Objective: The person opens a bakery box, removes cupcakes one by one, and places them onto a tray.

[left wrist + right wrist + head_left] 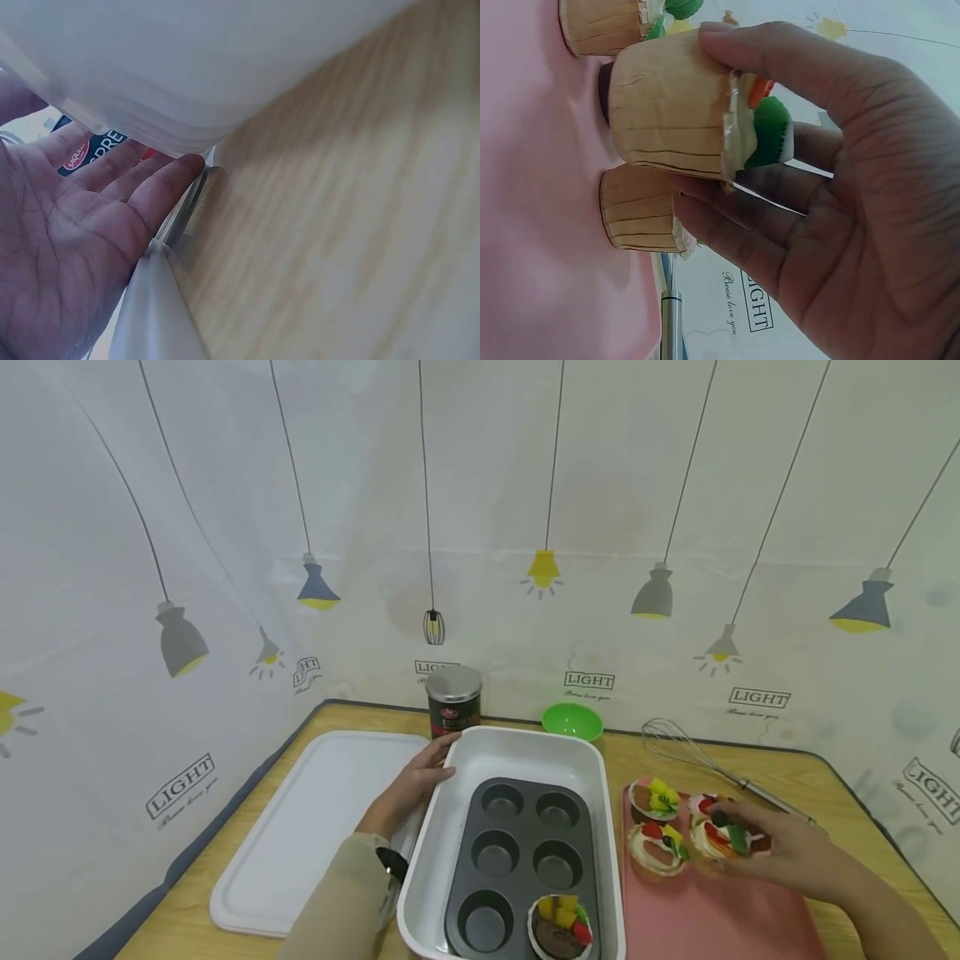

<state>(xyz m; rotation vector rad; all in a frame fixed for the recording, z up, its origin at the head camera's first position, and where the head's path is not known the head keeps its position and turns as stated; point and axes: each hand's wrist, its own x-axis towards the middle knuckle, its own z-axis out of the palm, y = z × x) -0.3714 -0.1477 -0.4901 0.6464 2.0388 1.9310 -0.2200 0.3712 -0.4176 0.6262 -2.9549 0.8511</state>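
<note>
My right hand (787,847) holds a cream-topped cupcake (667,109) in a tan paper cup, thumb on one side and fingers on the other. Red and green pieces show on its top. Close around it on the pink board (720,918) sit a cupcake with red and yellow fruit (656,852), a kiwi-topped cupcake (655,799) and a partly hidden pink-topped cupcake (701,804). My left hand (412,785) grips the left side of a white tray (420,893), thumb at the rim, fingers against the outer wall. Inside lies a dark muffin pan (525,852), one chocolate cupcake (558,931) in its near right cup.
A whisk (720,764) lies behind the pink board. At the back stand a green bowl (572,721) and a dark can with a silver lid (454,702). Left of the tray is a white board (315,827). A printed cloth wall (487,527) borders the table.
</note>
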